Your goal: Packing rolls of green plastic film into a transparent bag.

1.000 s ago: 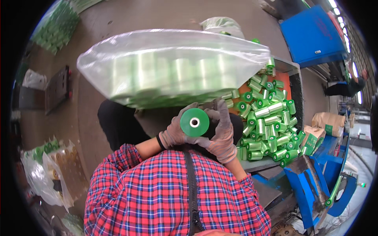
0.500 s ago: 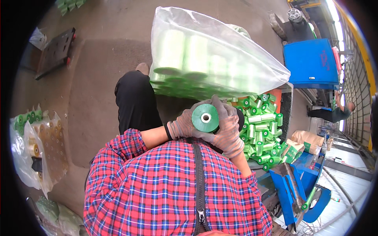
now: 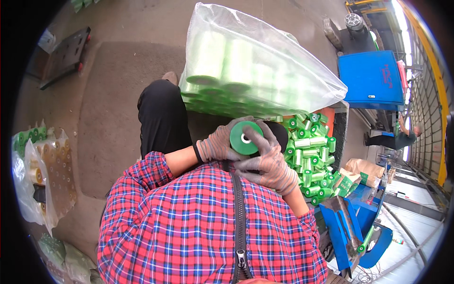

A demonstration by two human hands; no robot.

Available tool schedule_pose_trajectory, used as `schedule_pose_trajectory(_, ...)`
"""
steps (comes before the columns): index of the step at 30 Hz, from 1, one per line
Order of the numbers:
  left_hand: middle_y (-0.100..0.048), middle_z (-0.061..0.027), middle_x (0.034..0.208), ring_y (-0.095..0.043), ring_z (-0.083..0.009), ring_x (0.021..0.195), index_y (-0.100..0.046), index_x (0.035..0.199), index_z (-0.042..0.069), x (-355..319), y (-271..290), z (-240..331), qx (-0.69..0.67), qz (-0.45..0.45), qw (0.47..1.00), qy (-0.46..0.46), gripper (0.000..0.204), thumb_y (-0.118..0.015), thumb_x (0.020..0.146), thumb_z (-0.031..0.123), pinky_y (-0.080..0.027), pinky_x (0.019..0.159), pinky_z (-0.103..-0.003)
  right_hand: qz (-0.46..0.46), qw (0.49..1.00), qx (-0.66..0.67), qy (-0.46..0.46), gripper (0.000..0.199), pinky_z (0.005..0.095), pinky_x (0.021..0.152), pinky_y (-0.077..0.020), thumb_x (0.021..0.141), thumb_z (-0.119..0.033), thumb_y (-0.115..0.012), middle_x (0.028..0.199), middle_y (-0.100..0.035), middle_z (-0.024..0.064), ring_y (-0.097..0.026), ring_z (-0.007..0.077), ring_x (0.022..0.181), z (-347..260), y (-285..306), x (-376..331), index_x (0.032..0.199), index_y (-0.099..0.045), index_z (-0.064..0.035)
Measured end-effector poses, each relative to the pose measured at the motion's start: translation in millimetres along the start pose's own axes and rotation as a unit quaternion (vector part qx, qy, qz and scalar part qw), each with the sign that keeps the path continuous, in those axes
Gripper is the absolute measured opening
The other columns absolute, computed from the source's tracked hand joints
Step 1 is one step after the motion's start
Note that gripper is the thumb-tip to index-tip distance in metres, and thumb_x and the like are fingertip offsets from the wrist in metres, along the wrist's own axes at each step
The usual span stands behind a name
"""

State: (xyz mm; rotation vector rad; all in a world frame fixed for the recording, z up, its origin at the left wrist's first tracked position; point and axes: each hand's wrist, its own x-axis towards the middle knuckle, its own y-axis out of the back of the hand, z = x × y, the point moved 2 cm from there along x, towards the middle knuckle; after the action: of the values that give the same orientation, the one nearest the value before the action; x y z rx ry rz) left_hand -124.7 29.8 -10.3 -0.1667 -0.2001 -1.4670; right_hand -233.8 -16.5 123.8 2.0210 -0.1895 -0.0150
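Held upright in front of my chest is a roll of green plastic film [image 3: 239,134], its round end and small white core facing up. My left hand [image 3: 216,145], in a grey striped glove, wraps round its left side. My right hand [image 3: 272,163], gloved alike, is at the roll's right with fingers spread; one fingertip lies on the end face by the core hole. Beyond my hands stands a large clear bag [image 3: 265,71] of upright green film rolls. To its right lies a heap of small green rolls [image 3: 309,156].
A dark flat cart [image 3: 66,57] stands at far left, and bagged yellowish and green rolls [image 3: 52,165] lie below it. On the right are a blue cabinet [image 3: 371,80], brown paper sacks [image 3: 364,170] and a blue machine part [image 3: 343,227]. Another person [image 3: 402,138] works at the far right.
My right hand has loosened from the roll's side; its fingers have spread and one has come over the end face to the core. My left hand keeps its hold.
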Motion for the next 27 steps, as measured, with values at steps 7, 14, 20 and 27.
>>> schedule_pose_trajectory(7, -0.052, -0.0112, 0.117, -0.053, -0.0231, 0.107, -0.033, 0.128, 0.004, 13, -10, -2, 0.017, -0.001, 1.0, -0.008, 0.097, -0.083, 0.048, 0.029, -0.042, 0.092, -0.034, 0.269, 0.917, 0.235, -0.179, 0.058, 0.0344, 0.09, -0.0403, 0.061, -0.015, -0.075, 0.112, -0.049, 0.0172, -0.05, 0.026, 0.106, 30, -23, -50, 0.111, -0.05, -0.0004)
schedule_pose_trajectory(14, -0.034, -0.0253, 0.127, -0.039, -0.0387, 0.116, -0.023, 0.132, 0.0, 52, -30, 54, 0.084, -0.112, 0.977, -0.16, 0.099, -0.078, 0.058, 0.037, -0.034, 0.098, -0.041, 0.354, 0.798, 0.411, -0.262, 0.075, 0.0322, 0.085, -0.0461, 0.057, -0.01, -0.079, 0.111, -0.054, 0.0073, -0.054, 0.019, 0.1, 45, -26, -71, 0.121, -0.042, -0.0016)
schedule_pose_trajectory(20, -0.041, -0.0243, 0.124, -0.047, -0.0354, 0.109, -0.032, 0.13, -0.001, 115, 23, 172, 0.518, 0.03, 0.8, -0.3, 0.094, -0.068, 0.061, 0.052, -0.042, 0.088, -0.042, 0.331, 0.513, 0.791, -0.033, 0.08, 0.0469, 0.076, -0.0485, 0.076, -0.06, -0.052, 0.116, -0.047, 0.021, -0.056, 0.0323, 0.092, 40, 79, -53, 0.127, -0.034, -0.0018)
schedule_pose_trajectory(27, -0.055, -0.0095, 0.055, -0.06, -0.0267, 0.055, -0.057, 0.067, 0.01, 73, -11, 143, 0.534, -0.311, 0.746, -0.248, 0.009, -0.057, 0.066, 0.019, -0.048, 0.048, -0.039, 0.114, 0.791, 0.474, -0.369, 0.071, 0.0406, 0.066, -0.0519, 0.077, -0.054, -0.053, 0.106, -0.054, 0.022, -0.061, 0.0292, 0.081, 65, 114, 39, 0.12, -0.042, 0.002)
